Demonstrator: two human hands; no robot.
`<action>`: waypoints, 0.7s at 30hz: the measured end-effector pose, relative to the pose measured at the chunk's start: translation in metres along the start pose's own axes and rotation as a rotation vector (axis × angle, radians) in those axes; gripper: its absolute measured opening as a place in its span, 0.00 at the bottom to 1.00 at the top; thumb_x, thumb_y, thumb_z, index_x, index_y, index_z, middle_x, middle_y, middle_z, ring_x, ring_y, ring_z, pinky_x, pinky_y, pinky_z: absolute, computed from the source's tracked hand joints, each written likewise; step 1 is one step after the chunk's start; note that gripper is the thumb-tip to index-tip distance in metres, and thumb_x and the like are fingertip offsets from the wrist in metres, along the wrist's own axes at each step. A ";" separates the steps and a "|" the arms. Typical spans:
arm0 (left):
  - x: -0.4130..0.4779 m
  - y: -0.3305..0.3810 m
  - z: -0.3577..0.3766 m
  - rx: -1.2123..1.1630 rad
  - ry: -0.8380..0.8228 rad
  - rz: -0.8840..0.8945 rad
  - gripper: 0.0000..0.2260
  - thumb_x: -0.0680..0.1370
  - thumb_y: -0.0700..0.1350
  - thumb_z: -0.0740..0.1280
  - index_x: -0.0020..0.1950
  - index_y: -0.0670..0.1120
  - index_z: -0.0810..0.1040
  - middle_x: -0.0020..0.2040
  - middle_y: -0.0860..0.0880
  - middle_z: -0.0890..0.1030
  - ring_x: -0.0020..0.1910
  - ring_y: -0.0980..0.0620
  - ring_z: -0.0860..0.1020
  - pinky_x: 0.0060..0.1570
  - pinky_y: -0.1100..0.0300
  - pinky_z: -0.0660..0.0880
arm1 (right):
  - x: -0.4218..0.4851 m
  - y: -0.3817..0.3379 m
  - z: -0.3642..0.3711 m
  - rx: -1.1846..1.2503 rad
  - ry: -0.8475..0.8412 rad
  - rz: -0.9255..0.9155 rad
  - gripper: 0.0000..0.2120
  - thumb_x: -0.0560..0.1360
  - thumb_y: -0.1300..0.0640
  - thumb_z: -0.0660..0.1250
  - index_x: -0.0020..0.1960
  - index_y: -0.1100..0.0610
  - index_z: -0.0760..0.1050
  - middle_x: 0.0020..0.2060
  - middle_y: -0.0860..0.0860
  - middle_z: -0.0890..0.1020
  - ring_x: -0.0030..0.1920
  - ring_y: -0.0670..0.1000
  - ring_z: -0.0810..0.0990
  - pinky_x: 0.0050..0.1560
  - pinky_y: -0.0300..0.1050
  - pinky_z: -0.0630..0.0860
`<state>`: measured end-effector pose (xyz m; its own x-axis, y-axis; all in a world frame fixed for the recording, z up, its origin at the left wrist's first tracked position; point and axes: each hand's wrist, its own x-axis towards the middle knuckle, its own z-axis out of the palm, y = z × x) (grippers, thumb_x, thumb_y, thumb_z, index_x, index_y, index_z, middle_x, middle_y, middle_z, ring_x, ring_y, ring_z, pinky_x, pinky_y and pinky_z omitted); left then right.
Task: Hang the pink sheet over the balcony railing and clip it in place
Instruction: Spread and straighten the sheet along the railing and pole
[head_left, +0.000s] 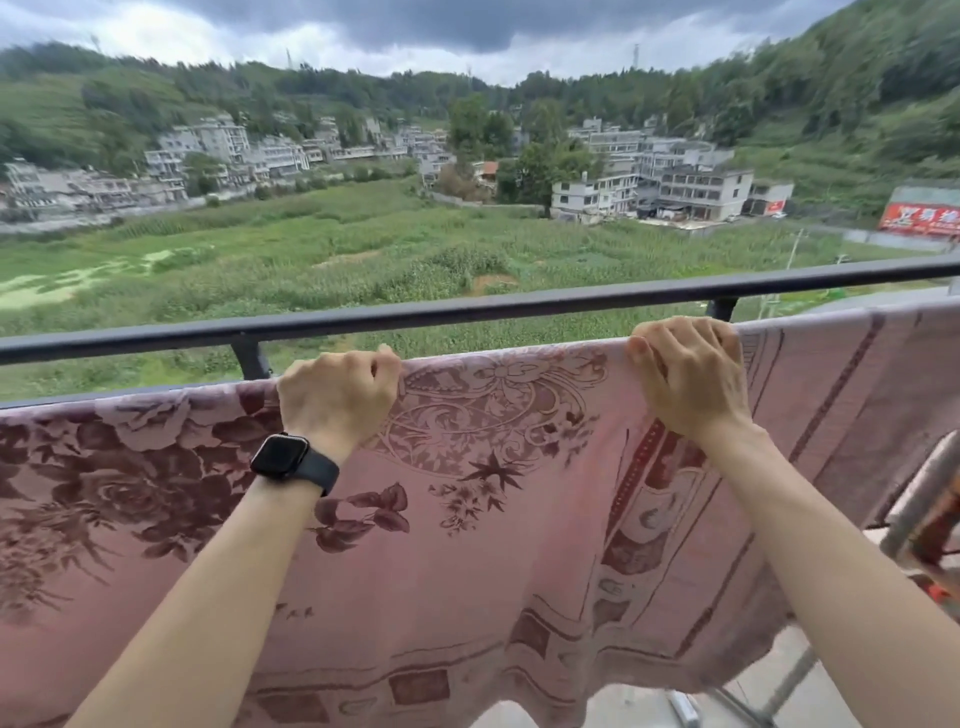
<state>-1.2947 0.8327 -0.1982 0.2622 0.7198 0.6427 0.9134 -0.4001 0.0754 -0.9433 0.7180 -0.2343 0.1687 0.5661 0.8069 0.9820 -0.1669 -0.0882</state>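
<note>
Pink sheet at the railing, nothing clipped yet

My left hand (337, 395) and right hand (685, 374) each curl round the top edge of the pink floral sheet (467, 545), holding it stretched just below the black balcony railing (467, 310), with the rest hanging toward me. The top rail shows bare, so I judge the draping barely begun. I see no clips, so clipping remains.

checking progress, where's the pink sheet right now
Head view: the pink sheet spans the lower frame just below the dark railing, top edge held by the left hand and right hand.
</note>
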 end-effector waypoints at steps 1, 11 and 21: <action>0.000 -0.009 -0.007 0.014 -0.053 -0.061 0.26 0.80 0.56 0.49 0.38 0.46 0.81 0.32 0.45 0.79 0.31 0.46 0.72 0.36 0.57 0.66 | -0.004 0.003 -0.004 -0.012 -0.014 0.020 0.23 0.83 0.39 0.49 0.52 0.50 0.77 0.49 0.50 0.82 0.53 0.54 0.76 0.63 0.53 0.61; -0.020 0.100 -0.029 -0.059 0.042 0.203 0.22 0.79 0.59 0.51 0.52 0.47 0.79 0.43 0.46 0.83 0.43 0.44 0.79 0.47 0.50 0.70 | -0.026 -0.066 -0.015 0.051 -0.046 0.163 0.21 0.82 0.39 0.48 0.52 0.48 0.76 0.51 0.49 0.77 0.59 0.54 0.70 0.67 0.58 0.56; -0.045 0.075 -0.011 -0.092 0.242 0.111 0.25 0.81 0.55 0.57 0.26 0.46 0.74 0.20 0.51 0.70 0.21 0.50 0.62 0.31 0.62 0.60 | -0.035 -0.012 -0.046 -0.069 -0.016 0.074 0.24 0.83 0.40 0.44 0.44 0.50 0.73 0.42 0.46 0.80 0.50 0.51 0.74 0.58 0.52 0.61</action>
<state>-1.2418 0.7635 -0.2131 0.2666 0.5168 0.8136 0.8482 -0.5266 0.0566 -0.9649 0.6633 -0.2343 0.2421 0.5628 0.7904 0.9588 -0.2633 -0.1062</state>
